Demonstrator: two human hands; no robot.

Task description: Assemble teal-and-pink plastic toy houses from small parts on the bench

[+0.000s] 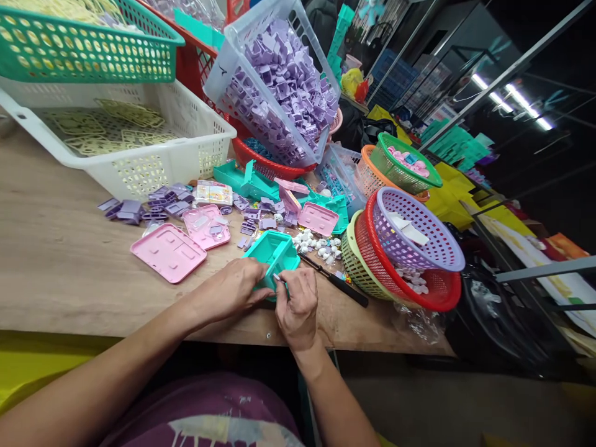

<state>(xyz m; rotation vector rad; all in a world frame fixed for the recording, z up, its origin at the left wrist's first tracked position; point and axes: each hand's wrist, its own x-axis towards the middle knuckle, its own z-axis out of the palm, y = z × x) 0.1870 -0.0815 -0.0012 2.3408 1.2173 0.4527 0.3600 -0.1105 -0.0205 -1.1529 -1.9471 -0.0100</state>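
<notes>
My left hand (233, 290) is closed around a teal plastic box part (274, 251) that rests on the wooden table (60, 261) near its front edge. Beside it, my right hand (298, 307) pinches a small pale purple piece (278, 279) and presses it against the near side of the teal part. A black-handled tool (335, 279) lies on the table just right of my hands. Small white pieces (316, 243) are scattered behind the teal part.
Pink lids (167, 251) and loose purple parts (153, 208) lie left and behind. A tilted clear bin of purple parts (279, 81), a white basket (139, 155), a green basket (88, 43) and stacked round baskets (410, 248) crowd the back and right.
</notes>
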